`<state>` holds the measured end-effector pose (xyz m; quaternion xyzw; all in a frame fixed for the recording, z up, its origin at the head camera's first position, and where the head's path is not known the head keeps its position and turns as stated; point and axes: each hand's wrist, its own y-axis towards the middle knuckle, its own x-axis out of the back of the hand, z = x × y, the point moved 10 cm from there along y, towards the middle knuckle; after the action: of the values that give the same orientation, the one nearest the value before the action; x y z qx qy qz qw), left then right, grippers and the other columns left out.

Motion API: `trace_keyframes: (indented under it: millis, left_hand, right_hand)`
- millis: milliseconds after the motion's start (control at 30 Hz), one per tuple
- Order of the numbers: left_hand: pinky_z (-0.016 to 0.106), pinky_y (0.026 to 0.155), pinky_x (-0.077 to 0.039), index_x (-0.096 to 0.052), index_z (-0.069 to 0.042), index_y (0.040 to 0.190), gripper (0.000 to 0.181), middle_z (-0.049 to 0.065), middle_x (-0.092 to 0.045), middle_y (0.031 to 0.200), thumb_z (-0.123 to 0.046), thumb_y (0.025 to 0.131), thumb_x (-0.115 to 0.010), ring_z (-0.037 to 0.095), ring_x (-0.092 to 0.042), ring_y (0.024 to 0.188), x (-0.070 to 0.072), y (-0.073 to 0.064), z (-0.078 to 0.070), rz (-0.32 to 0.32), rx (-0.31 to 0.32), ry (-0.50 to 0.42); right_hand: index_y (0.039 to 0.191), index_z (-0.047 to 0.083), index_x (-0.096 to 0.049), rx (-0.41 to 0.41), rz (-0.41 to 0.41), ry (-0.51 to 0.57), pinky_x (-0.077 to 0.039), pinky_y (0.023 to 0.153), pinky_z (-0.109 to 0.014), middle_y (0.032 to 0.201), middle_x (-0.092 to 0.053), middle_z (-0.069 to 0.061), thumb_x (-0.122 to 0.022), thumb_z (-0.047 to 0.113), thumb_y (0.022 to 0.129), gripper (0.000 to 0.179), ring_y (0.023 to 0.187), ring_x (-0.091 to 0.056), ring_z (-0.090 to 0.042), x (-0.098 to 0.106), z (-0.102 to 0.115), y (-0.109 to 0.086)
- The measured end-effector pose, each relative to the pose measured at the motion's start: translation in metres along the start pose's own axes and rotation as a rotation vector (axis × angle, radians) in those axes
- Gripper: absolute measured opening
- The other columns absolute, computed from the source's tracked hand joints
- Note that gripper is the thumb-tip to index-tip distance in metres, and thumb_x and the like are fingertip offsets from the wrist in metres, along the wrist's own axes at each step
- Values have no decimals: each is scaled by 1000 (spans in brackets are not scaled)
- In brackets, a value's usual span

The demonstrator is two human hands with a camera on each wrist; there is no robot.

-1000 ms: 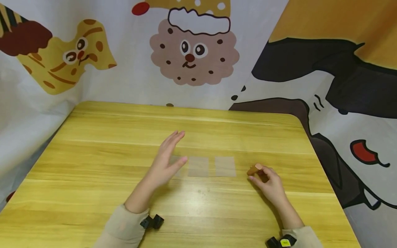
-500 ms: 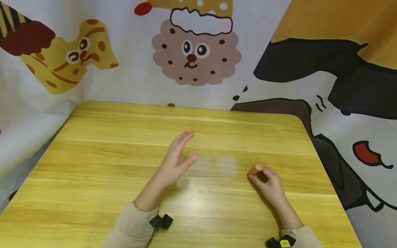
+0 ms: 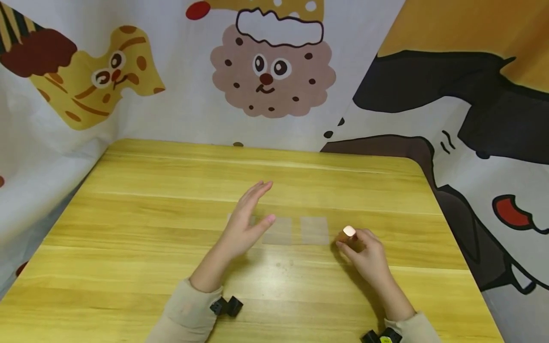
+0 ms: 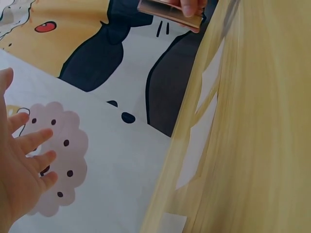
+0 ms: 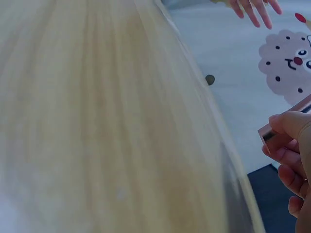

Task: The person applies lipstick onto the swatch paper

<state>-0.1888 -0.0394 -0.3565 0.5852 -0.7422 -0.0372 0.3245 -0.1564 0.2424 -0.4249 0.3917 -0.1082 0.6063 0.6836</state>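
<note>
We're watching the right hand, right of centre in the head view, pinching a copper-coloured block between thumb and fingers. The block's pale end is catching the light, and in the left wrist view we're seeing the piece being held up off the table. Over to the left hand, near the centre of the head view: it's holding nothing, its fingers reaching out straight and its thumb standing apart from them. Beneath it, the left see-through square is lying mostly hidden; the middle square is showing just beside the thumb, and the right square is lying between the middle one and the block. Further down, black wrist cameras are sitting at the cuffs of the beige sleeves, along the lower edge. Out beyond the table, a printed cloth is filling the upper frame, and we're spotting a pink-brown cookie figure at top centre and a yellow pizza-like figure at upper left.
</note>
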Motion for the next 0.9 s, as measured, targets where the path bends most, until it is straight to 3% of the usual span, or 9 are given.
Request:
trace_keyframes:
  millis: [300, 500, 700, 900]
  left_hand:
    - [61, 106, -21, -34, -11, 148, 63, 5, -30, 153, -40, 95, -52, 27, -23, 140, -2, 2, -12, -10, -44, -64]
    - [60, 106, -21, -34, -12, 149, 62, 3, -29, 153, -36, 95, -54, 25, -23, 140, -4, 6, -17, -16, -60, -111]
    - [58, 107, -22, -35, -11, 148, 62, 4, -31, 152, -39, 96, -53, 25, -25, 140, -4, 8, -22, -30, -71, -135]
    - [52, 110, -22, -37, -7, 146, 65, 6, -36, 150, -45, 95, -52, 26, -28, 138, -5, 11, -30, -48, -98, -172]
  right_hand:
    - [84, 10, -69, 144, -36, 82, -39, 66, -25, 80, -62, 0, -82, -9, 66, 29, 75, -49, -19, 9, 31, 8]
    - [83, 4, -68, 226, -72, 100, -39, 66, -23, 75, -61, -8, -82, -15, 60, 33, 73, -49, -24, 17, 65, 18]
    - [86, -6, -68, 265, -66, 152, -41, 66, -24, 76, -63, -15, -77, -20, 60, 31, 72, -50, -28, 22, 107, 27]
    - [90, -2, -71, 292, -59, 186, -42, 70, -20, 82, -68, -11, -80, -15, 61, 33, 77, -53, -23, 16, 100, 29]
